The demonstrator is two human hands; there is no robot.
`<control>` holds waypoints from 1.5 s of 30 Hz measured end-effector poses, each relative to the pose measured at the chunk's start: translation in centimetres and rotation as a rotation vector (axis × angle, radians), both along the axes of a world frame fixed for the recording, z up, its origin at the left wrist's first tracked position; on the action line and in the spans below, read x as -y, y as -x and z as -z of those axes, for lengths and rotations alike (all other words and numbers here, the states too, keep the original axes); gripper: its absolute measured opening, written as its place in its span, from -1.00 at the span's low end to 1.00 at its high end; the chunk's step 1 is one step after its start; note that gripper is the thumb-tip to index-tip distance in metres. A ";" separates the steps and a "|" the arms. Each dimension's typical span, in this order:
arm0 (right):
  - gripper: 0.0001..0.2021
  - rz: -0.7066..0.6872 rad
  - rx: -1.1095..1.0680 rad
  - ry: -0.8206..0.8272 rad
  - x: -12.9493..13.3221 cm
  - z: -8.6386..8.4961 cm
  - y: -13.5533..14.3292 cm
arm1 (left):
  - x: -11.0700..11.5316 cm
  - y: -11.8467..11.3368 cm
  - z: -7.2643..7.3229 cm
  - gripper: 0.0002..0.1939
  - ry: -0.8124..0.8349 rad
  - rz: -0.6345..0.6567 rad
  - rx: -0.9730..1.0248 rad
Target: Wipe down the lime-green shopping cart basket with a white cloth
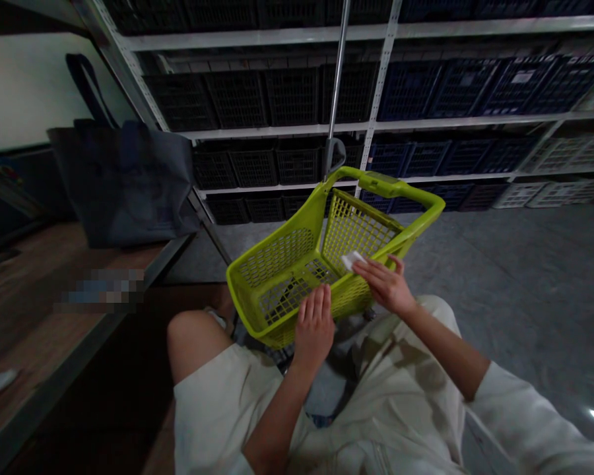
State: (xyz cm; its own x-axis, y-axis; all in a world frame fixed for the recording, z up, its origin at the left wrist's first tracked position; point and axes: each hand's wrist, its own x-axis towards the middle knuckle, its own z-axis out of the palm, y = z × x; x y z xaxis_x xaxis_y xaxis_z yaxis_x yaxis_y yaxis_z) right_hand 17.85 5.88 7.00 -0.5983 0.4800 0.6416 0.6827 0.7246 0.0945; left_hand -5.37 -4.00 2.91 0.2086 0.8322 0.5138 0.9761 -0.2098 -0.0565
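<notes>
In front of my knees stands a small yellow-green shopping cart (272, 247) with lattice walls and a looped handle. My left hand (315, 324) is closed over its near rim, fingers side by side and thumb hidden. Against the inner side of the same rim, further right, my right hand (387, 284) pinches a crumpled white wipe (352, 260). Some dark marks show through the lattice floor of the cart, too dim to make out.
A metal pole (337, 79) rises behind the cart's handle. Shelving (277, 132) with several dark crates runs across the back. On the left, a wooden table (44, 264) bears a dark tote bag (129, 181). Grey floor (515, 277) lies to the right.
</notes>
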 end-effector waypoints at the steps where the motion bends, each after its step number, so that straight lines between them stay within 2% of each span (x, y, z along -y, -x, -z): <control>1: -0.49 0.057 -0.013 -0.026 -1.2 -0.7 -1.8 | -0.1 -0.1 0.0 -0.36 -0.002 0.002 -0.002; 4: -0.58 0.239 -0.095 -0.069 -3.6 -2.2 -5.3 | -0.4 -0.4 0.1 -0.37 -0.016 0.014 -0.010; 6: -0.60 0.291 -0.164 -0.064 -3.9 -2.5 -5.4 | -0.6 -0.3 0.3 -0.37 -0.037 0.026 -0.013; 11: -0.63 0.308 -0.318 -0.027 -2.7 -2.0 -2.0 | -1.3 2.0 0.2 -0.41 -0.083 0.072 -0.001; 19: -0.62 0.308 -0.354 -0.005 -0.5 -2.4 2.5 | -2.9 6.7 -1.1 -0.51 -0.083 0.078 0.121; 24: -0.52 0.261 -0.316 0.052 1.2 -3.0 4.5 | -3.7 8.2 -1.9 -0.51 -0.095 0.007 0.149; 28: -0.49 0.256 -0.317 0.078 2.3 -3.3 5.6 | -3.8 8.4 -2.9 -0.50 -0.039 -0.117 0.089; 30: -0.49 0.262 -0.333 0.091 2.8 -3.3 5.9 | -4.0 7.6 -3.6 -0.49 0.005 -0.168 0.070; 32: -0.46 0.266 -0.345 0.104 3.2 -3.3 6.1 | -4.4 5.7 -4.5 -0.44 0.035 -0.150 0.082; 33: -0.45 0.268 -0.341 0.109 3.5 -3.2 6.1 | -4.6 4.4 -5.0 -0.40 0.037 -0.097 0.099; 36: -0.43 0.264 -0.268 0.093 4.0 -3.1 5.9 | -5.4 -0.4 -6.6 -0.18 0.029 0.183 0.168; 38: -0.45 0.252 -0.183 0.069 4.2 -3.3 5.0 | -6.1 -3.3 -7.3 -0.06 0.001 0.299 0.242; 40: -0.46 0.245 -0.110 0.037 4.0 -3.9 3.1 | -6.7 -5.3 -7.4 -0.04 -0.005 0.345 0.286; 42: -0.47 0.279 -0.084 -0.012 3.3 -5.0 0.1 | -7.2 -6.3 -7.2 -0.08 0.022 0.361 0.256; 45: -0.51 0.438 -0.183 -0.113 1.6 -7.0 -4.9 | -7.6 -6.6 -6.8 -0.17 0.060 0.372 0.193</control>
State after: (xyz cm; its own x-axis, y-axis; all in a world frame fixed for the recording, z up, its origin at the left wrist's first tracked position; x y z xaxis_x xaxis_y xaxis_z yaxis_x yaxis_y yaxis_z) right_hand 22.71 4.32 13.97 -0.2283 0.5823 0.7802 0.9337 0.3579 0.0061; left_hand 1.19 3.56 9.71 0.4048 0.7482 0.5256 0.8248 -0.5469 0.1434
